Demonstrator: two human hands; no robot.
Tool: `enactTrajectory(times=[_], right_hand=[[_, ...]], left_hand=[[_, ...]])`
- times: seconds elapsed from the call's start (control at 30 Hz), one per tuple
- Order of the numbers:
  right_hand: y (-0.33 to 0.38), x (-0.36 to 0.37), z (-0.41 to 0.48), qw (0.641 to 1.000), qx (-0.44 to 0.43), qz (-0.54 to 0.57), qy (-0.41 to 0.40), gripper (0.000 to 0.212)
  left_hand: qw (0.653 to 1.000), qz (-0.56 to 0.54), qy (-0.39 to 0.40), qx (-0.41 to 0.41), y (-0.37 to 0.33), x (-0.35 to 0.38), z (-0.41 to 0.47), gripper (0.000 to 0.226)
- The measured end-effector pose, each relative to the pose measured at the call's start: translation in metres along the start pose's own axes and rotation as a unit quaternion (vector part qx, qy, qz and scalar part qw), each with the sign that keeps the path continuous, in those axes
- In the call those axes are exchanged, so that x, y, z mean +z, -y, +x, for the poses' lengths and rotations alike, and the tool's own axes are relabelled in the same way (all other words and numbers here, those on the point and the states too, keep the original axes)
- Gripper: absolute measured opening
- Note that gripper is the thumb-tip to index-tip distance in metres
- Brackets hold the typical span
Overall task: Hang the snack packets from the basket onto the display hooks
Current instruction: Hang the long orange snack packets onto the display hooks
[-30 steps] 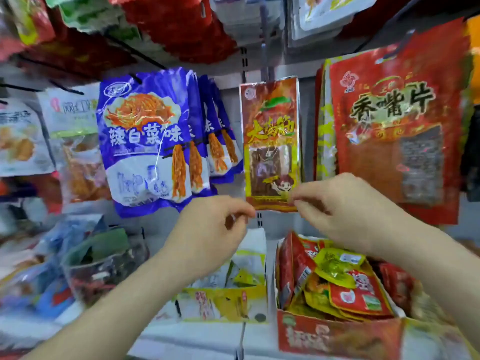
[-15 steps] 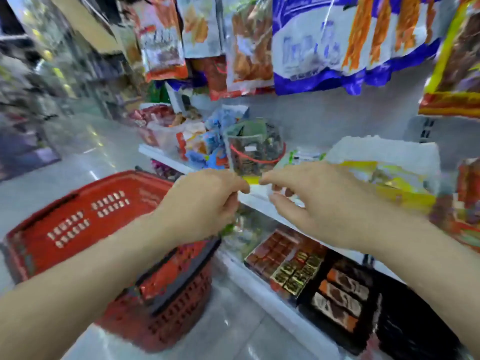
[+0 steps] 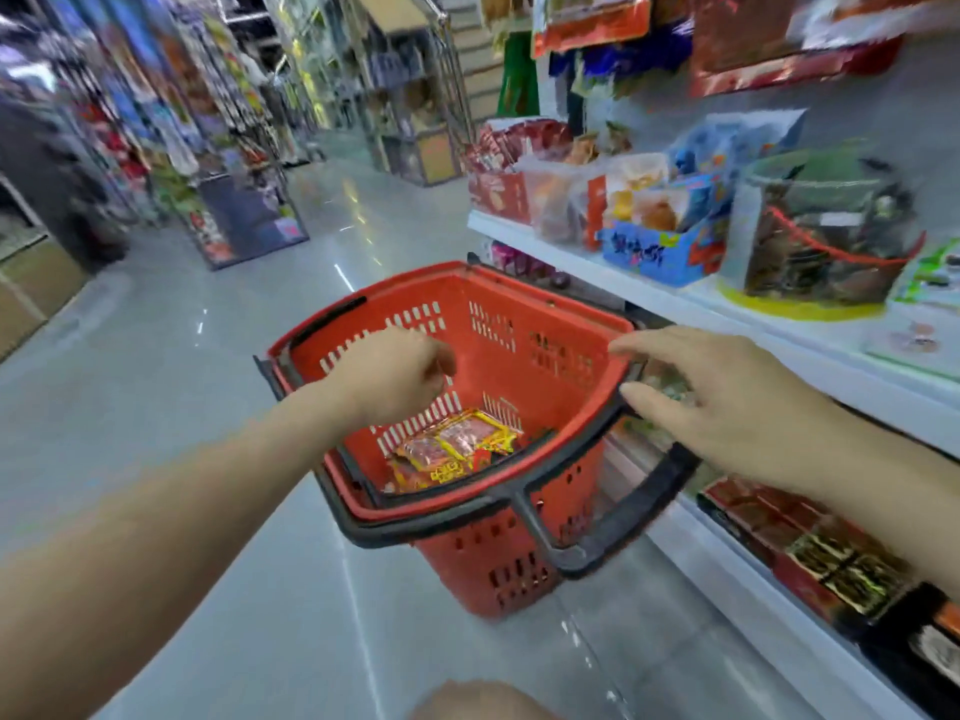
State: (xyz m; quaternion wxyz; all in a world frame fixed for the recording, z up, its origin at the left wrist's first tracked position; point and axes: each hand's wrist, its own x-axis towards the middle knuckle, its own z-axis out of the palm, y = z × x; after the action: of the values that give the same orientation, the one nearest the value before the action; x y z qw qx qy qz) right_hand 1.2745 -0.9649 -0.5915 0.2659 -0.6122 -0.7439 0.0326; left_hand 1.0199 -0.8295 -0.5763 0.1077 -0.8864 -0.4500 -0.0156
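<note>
Since the earlier frame the view has swung down and left, away from the hanging display and onto the red basket [image 3: 519,324], which stands on the aisle floor [image 3: 208,407] just beside the lower shelving. Both hands have come down with it.

- The left hand [image 3: 395,376] is above the basket opening. Its grip is loosely curled with nothing in it.
- The right hand [image 3: 727,402] is at the near right corner of the basket, over the black handle [image 3: 623,517]. Its grip is apart, fingers straight and spread, holding nothing. Whether it touches the handle cannot be told.

The snack packets [image 3: 457,444] lie in a small pile on the basket bottom, below and just ahead of the left hand. They are red and yellow with clear windows.

Assessment: neither hand carries a packet, so a new pick is probably starting. A few packets remain to hang.

Legible writing: none. Motion blur affects most of the picture.

- The packets in the basket show yellow panels with dark print, too blurred to read.
- A blue carton [image 3: 660,252] on the white shelf [image 3: 597,262] carries yellow characters that cannot be made out.
- The hanging packets [image 3: 592,18] at the top edge are also unreadable.
</note>
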Motion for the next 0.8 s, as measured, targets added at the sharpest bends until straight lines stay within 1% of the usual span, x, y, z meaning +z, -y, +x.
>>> enactTrajectory(times=[0.07, 0.13, 0.2, 0.27, 0.3, 0.37, 0.43, 0.47, 0.53, 0.57, 0.63, 0.67, 0.7, 0.73, 0.8], right_hand=[[0.014, 0.013, 0.031, 1.0, 0.005, -0.007, 0.006, 0.042], [0.026, 0.032, 0.067, 0.999, 0.003, -0.02, 0.029, 0.043], [0.038, 0.056, 0.105, 0.996, 0.008, -0.04, 0.082, 0.044], [0.046, 0.084, 0.142, 0.985, 0.023, -0.074, 0.154, 0.046], [0.048, 0.097, 0.159, 0.977, 0.034, -0.092, 0.187, 0.047], [0.046, 0.122, 0.186, 0.965, 0.068, -0.118, 0.226, 0.047], [0.038, 0.142, 0.202, 0.954, 0.118, -0.123, 0.245, 0.048], [0.034, 0.151, 0.204, 0.95, 0.141, -0.121, 0.253, 0.048], [0.026, 0.167, 0.201, 0.942, 0.174, -0.114, 0.263, 0.05], [0.021, 0.175, 0.198, 0.939, 0.188, -0.107, 0.266, 0.051], [0.015, 0.185, 0.192, 0.937, 0.21, -0.087, 0.264, 0.053], [0.012, 0.188, 0.191, 0.937, 0.219, -0.079, 0.26, 0.055], [0.011, 0.19, 0.191, 0.939, 0.225, -0.07, 0.252, 0.056], [0.01, 0.192, 0.191, 0.942, 0.229, -0.06, 0.239, 0.056], [0.012, 0.195, 0.191, 0.946, 0.232, -0.035, 0.223, 0.056]], left_hand=[[0.999, -0.012, 0.04, 0.021, 0.025, 0.013, 0.018, 0.029], [0.995, -0.015, 0.076, 0.057, 0.047, 0.026, 0.041, 0.029], [0.99, -0.016, 0.097, 0.103, 0.064, 0.041, 0.065, 0.029], [0.981, -0.005, 0.123, 0.153, 0.076, 0.062, 0.09, 0.028], [0.973, 0.01, 0.144, 0.178, 0.079, 0.075, 0.101, 0.026], [0.951, 0.04, 0.209, 0.224, 0.077, 0.102, 0.122, 0.022], [0.911, 0.076, 0.294, 0.28, 0.067, 0.13, 0.139, 0.028], [0.884, 0.113, 0.326, 0.315, 0.061, 0.144, 0.144, 0.036], [0.835, 0.2, 0.359, 0.367, 0.052, 0.178, 0.152, 0.059], [0.823, 0.223, 0.367, 0.371, 0.051, 0.195, 0.154, 0.074], [0.817, 0.238, 0.378, 0.366, 0.055, 0.228, 0.154, 0.111], [0.813, 0.243, 0.382, 0.366, 0.058, 0.238, 0.152, 0.125], [0.811, 0.241, 0.385, 0.369, 0.062, 0.245, 0.149, 0.134], [0.81, 0.231, 0.388, 0.373, 0.066, 0.252, 0.146, 0.139], [0.822, 0.192, 0.388, 0.37, 0.072, 0.265, 0.138, 0.14]])
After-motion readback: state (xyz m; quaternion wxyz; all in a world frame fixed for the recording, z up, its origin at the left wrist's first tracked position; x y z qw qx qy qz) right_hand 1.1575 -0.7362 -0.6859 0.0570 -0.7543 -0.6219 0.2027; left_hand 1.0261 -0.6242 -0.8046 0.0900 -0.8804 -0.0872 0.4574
